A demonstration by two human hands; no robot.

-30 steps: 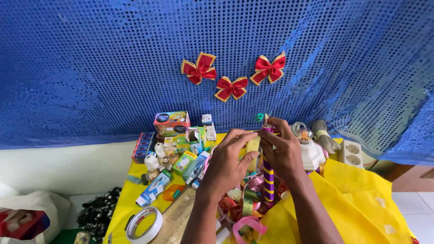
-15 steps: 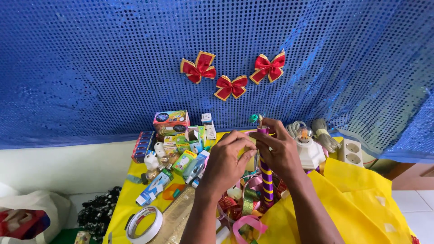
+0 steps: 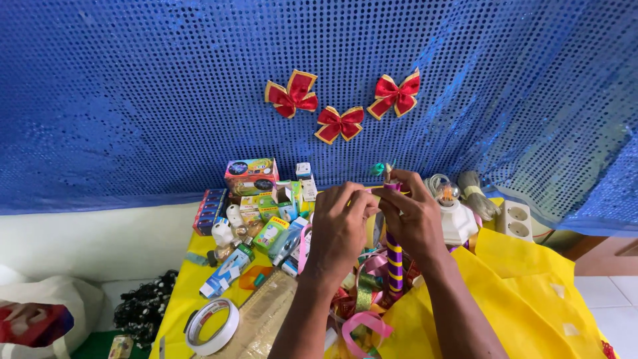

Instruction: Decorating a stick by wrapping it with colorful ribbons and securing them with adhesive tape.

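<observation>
The backdrop [image 3: 133, 100] is blue, dotted all over with shiny sequins. Three bows [image 3: 340, 123] on it are red with gold edges. The tablecloth [image 3: 178, 302] is yellow, as is the bag [image 3: 531, 299]. The ribbon [image 3: 395, 262] is purple with gold stripes; another ribbon [image 3: 362, 324] is pink. The tape roll [image 3: 212, 326] is white.

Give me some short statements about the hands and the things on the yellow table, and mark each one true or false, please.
1. Both hands, left hand and right hand, meet over the table. True.
2. Two red bows hang on the blue cloth. False: there are three.
3. A purple-and-gold striped ribbon hangs below the right hand. True.
4. The tape roll sits on a small box. False: it lies flat on the table, near the front left corner.
5. The light bulb is left of the hands. False: it is to their right.
</observation>
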